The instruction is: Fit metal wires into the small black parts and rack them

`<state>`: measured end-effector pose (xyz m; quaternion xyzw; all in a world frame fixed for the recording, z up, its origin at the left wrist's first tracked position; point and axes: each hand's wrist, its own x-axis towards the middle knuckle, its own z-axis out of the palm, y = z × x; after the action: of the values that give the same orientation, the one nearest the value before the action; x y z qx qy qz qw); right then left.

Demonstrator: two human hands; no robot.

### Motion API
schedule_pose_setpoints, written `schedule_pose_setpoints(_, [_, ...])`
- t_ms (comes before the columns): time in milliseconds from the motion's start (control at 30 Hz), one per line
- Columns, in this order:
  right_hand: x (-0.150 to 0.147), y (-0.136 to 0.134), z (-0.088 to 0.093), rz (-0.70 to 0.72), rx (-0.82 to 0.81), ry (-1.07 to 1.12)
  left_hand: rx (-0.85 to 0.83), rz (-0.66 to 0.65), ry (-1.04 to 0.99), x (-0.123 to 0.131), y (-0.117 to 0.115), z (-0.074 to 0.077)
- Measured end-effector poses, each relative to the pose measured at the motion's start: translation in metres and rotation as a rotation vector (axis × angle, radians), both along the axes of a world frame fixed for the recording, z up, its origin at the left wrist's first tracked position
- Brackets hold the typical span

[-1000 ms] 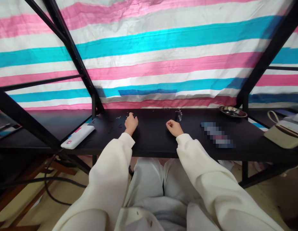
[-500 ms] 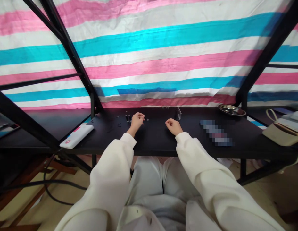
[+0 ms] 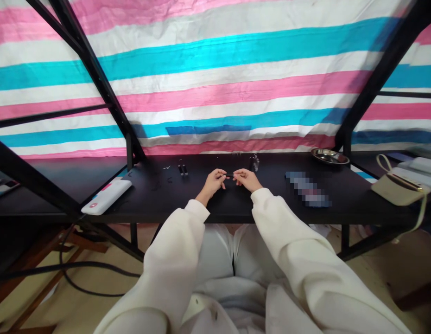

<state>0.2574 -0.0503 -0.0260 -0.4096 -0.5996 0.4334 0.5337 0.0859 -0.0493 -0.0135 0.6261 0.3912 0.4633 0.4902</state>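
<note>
Above the middle of the black table, my left hand [image 3: 214,182] and my right hand [image 3: 246,179] come close together with bent, pinching fingers. A short dark stick-like piece [image 3: 230,176] spans the gap between their fingertips, held at both ends. It is too small to name more exactly. Left of my left hand lie two short black cylinders [image 3: 182,170] with pale ends. Beyond my right hand is a small group of dark and clear pieces [image 3: 255,163].
A white box-shaped device [image 3: 107,196] lies at the table's left. On the right are a round metal dish [image 3: 331,156], a pixelated item [image 3: 307,189] and a beige purse [image 3: 396,189]. Black frame posts [image 3: 361,76] flank the table [image 3: 156,204], with a striped sheet [image 3: 229,97] behind.
My left hand has moved right, away from the black cylinders, to meet my right hand. Both now hold the dark piece between them. The view has shifted slightly.
</note>
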Motion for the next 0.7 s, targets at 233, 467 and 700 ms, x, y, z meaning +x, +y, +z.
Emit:
schedule_pose_setpoints(233, [0.001,-0.001,0.001,-0.025,-0.013,0.044,-0.006,0.021,-0.012,-0.002,-0.002,0.002])
schedule_pose_setpoints(467, [0.004,-0.002,0.005,-0.136,-0.042,0.066,-0.016,0.187,-0.068,-0.010,0.002,0.003])
schedule_pose_setpoints(700, [0.001,-0.005,0.008,-0.092,-0.053,0.123,-0.022,0.084,-0.014,-0.008,-0.002,0.003])
